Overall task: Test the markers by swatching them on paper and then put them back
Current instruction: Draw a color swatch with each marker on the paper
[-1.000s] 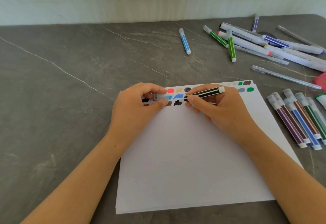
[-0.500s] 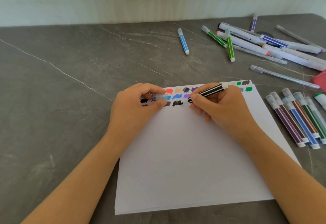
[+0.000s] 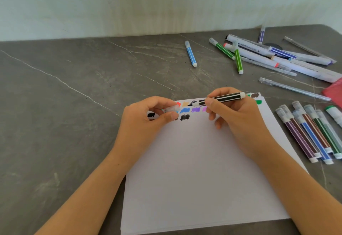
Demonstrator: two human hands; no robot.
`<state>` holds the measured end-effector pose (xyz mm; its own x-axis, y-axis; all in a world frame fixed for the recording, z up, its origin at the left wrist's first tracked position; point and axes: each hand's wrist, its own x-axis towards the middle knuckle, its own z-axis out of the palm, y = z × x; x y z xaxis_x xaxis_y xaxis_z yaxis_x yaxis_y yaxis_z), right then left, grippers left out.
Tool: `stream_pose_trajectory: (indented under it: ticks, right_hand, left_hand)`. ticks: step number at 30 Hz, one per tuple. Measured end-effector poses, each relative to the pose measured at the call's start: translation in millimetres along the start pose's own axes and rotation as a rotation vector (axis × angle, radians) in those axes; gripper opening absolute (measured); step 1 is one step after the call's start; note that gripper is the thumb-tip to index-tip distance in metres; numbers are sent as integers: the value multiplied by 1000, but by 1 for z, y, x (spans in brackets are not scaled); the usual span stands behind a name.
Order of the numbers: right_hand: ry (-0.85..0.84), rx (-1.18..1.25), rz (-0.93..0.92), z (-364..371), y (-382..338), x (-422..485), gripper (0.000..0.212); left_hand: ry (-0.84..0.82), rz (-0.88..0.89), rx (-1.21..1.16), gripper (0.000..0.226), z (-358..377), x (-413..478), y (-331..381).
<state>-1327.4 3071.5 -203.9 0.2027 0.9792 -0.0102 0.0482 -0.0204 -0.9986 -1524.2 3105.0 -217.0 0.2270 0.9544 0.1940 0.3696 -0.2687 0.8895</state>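
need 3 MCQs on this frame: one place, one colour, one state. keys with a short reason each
1. Where does the light blue marker lie?
A. on the table, beyond the paper
B. on the paper
C. under the paper

2. What colour is the striped marker in the right hand?
A. red
B. green
C. black

3. Is the striped marker capped?
A. capped
B. uncapped, clear cap pinched in the left hand
C. uncapped, clear cap lying on the table

Key:
1 A: it lies alone on the grey top, past the paper's far edge.
2 C: its barrel is black with white lines.
3 B: its tip is bare and the left hand's fingers pinch the cap.
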Motion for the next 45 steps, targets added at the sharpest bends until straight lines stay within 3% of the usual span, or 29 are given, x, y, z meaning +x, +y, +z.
stream_pose_trajectory:
  ticks: [8, 17, 21, 24, 45]
  right_hand:
    - [-116, 71, 19, 1, -3, -4, 21]
    - [-173, 7, -33, 0, -1, -6, 12]
    - [-202, -111, -90, -3, -1, -6, 20]
    - [-215, -164, -144, -5, -1, -6, 20]
    - [-197, -253, -343, 4, 9, -11, 19]
  left_hand:
    - [-4, 40, -4, 21, -1, 0, 2]
    - [-2, 131, 0, 21, 0, 0, 1]
    - [10, 224, 60, 15, 3, -1, -4]
    - [17, 275, 113, 23, 5, -2, -6]
    - [-20, 265, 84, 10, 7, -1, -9]
